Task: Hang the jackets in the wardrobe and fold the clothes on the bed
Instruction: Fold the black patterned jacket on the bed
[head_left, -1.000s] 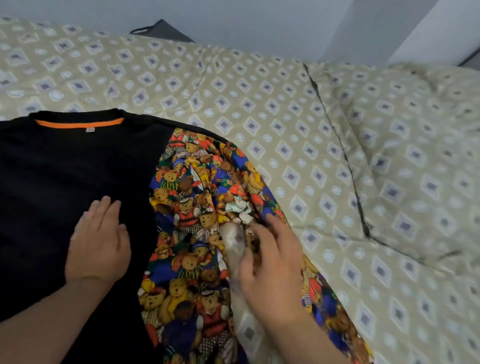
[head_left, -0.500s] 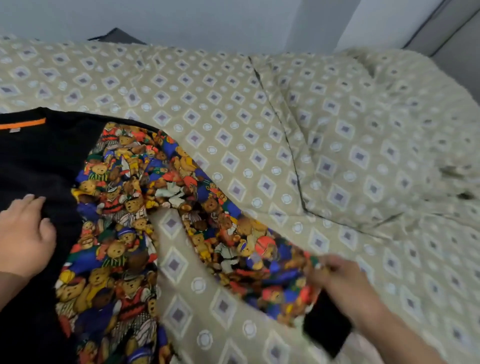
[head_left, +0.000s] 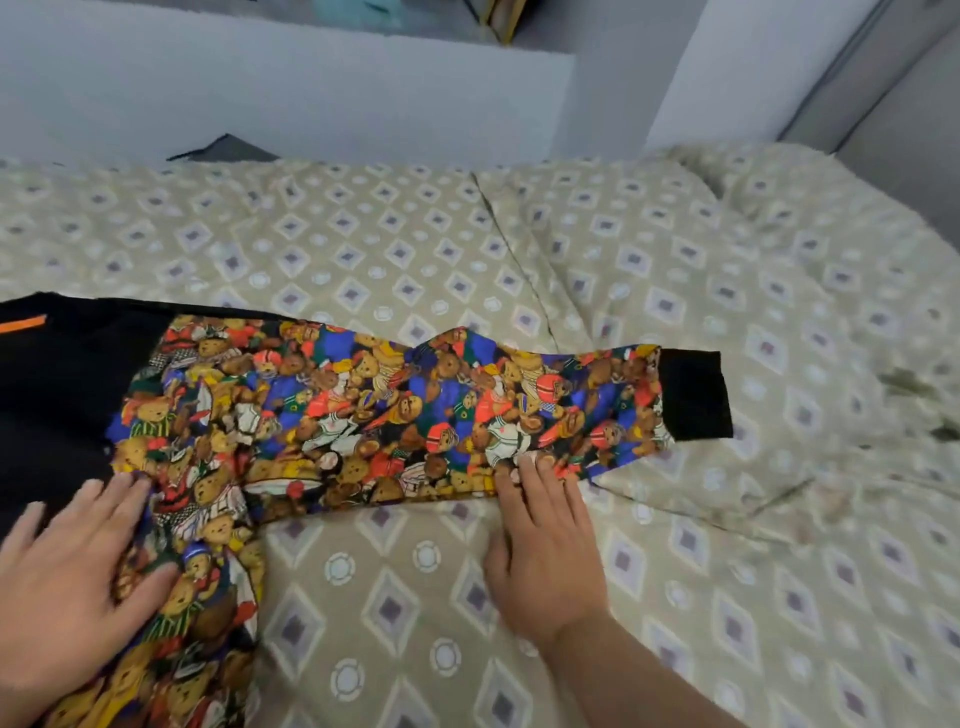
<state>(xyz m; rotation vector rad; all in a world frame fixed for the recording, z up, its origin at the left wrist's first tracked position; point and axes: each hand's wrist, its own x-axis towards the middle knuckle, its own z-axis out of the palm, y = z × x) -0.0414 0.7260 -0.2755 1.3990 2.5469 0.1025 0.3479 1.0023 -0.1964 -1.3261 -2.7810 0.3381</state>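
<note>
Garment (head_left: 67, 395): black body, orange neck trim. Sleeve (head_left: 395, 410): multicoloured teddy-bear print, black cuff (head_left: 693, 392). Bed sheet (head_left: 675, 597): beige, grey-violet diamonds, white circles. Wall (head_left: 260, 93): pale grey-blue.

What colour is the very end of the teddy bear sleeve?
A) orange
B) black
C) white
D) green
B: the cuff at the end of the teddy bear sleeve is plain black, and it lies flat on the patterned bedsheet.
</note>
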